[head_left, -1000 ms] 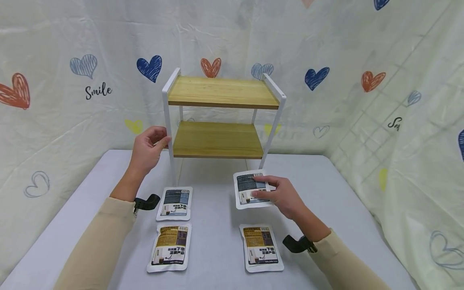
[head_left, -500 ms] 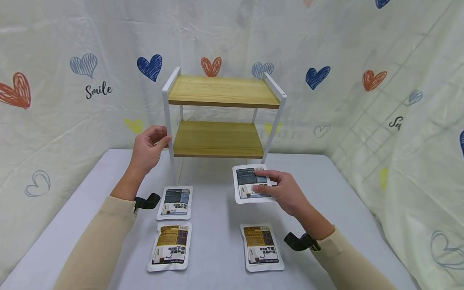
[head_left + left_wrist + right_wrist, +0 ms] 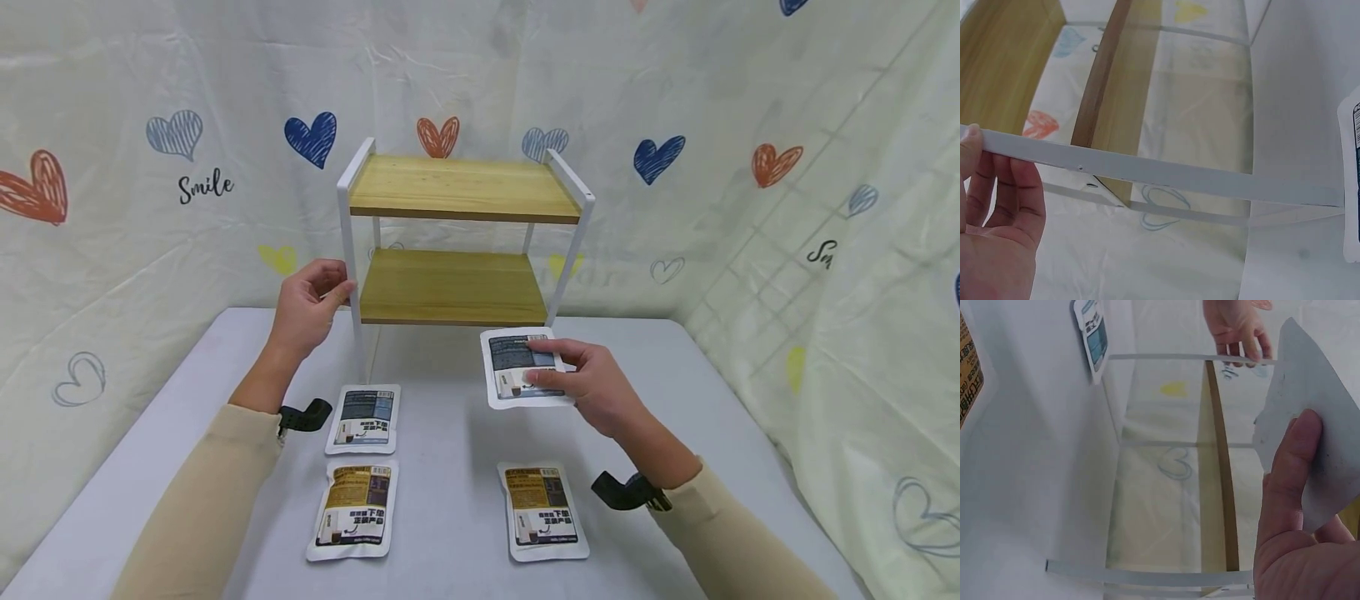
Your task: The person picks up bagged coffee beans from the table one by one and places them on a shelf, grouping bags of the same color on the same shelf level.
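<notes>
My left hand (image 3: 303, 312) pinches the white left front post (image 3: 1166, 170) of a two-tier rack with wooden shelves (image 3: 461, 187). In the left wrist view its thumb lies on the post, with curled fingers behind. My right hand (image 3: 603, 387) holds a flat white pouch with a blue-grey label (image 3: 510, 354) by its right side, between thumb and fingers. This pouch hangs above the table, just in front of and below the lower shelf (image 3: 453, 287). The right wrist view shows its plain back (image 3: 1335, 450) with a finger pressed against it.
On the white table (image 3: 442, 517), another blue-labelled pouch (image 3: 363, 419) lies at left, with a brown-labelled pouch (image 3: 352, 512) nearer. A second brown-labelled pouch (image 3: 543, 512) lies at right. Behind the rack hangs a heart-printed curtain (image 3: 480, 75).
My right hand has raised the blue-labelled pouch and moved it forward toward the lower shelf. The left hand stays on the post, and the rack and other pouches have not moved.
</notes>
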A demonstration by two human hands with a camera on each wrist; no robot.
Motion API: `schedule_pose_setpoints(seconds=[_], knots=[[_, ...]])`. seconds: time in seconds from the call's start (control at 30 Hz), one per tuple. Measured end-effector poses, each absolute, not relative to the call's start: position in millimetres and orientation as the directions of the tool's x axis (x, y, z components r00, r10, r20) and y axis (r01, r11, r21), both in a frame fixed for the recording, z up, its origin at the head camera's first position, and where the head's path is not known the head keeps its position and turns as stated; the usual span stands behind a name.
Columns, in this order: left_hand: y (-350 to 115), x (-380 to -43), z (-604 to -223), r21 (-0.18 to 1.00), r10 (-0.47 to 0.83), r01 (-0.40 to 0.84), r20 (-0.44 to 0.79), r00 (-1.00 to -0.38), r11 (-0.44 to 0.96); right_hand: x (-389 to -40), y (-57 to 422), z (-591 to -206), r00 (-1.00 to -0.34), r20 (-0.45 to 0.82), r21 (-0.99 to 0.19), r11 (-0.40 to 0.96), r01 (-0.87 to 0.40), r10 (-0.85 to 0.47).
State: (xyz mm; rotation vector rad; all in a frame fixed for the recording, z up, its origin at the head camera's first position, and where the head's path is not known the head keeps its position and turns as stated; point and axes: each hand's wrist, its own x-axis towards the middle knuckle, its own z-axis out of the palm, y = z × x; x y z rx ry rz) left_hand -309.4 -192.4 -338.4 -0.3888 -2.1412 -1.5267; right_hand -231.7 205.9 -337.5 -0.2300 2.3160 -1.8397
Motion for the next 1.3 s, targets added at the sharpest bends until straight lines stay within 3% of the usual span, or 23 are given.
schedule_pose_setpoints(seconds=[1.3], knots=[[-194.3, -309.0, -337.1, 0.826, -0.029, 0.451, 0.488, -0.872, 0.340, -231.0, 196.3, -267.1, -0.944, 0.049, -0.998, 0.025, -0.061, -0.326]])
